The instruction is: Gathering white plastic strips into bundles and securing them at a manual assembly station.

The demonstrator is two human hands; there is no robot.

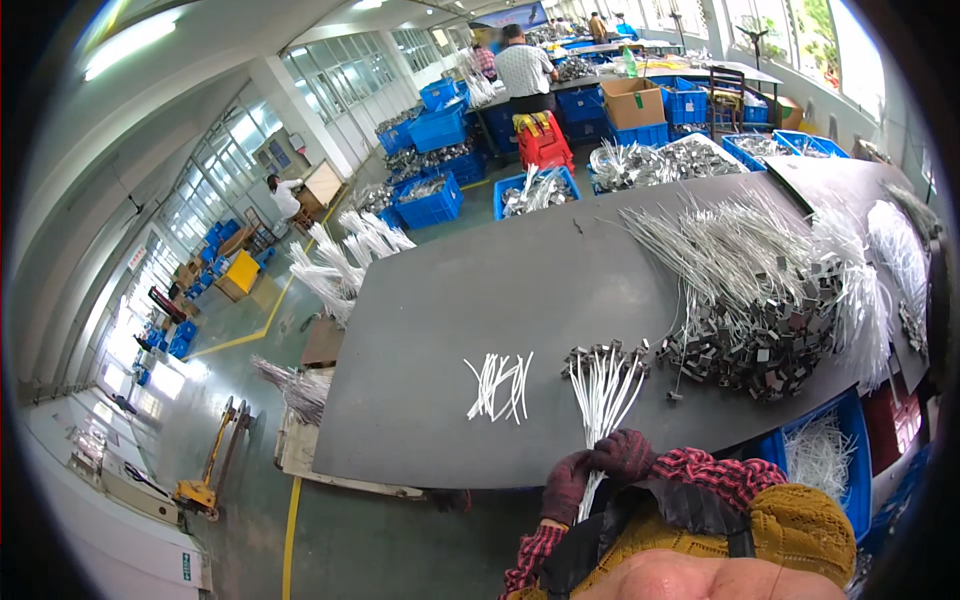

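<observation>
Two gloved hands meet at the near edge of a dark grey table [450, 300]. The left hand [566, 487] and right hand [626, 455] are both closed around the lower end of a bundle of white wires [603, 392], whose metal-tipped ends fan out onto the tabletop. A small loose bunch of white ties [500, 385] lies just left; a large heap of tipped wires [750, 300] lies right.

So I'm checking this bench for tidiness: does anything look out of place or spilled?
Mostly orderly. One small loose bunch of white ties lies alone on the dark table, apart from the bundle both gloved hands grip, left hand and right hand.
</observation>
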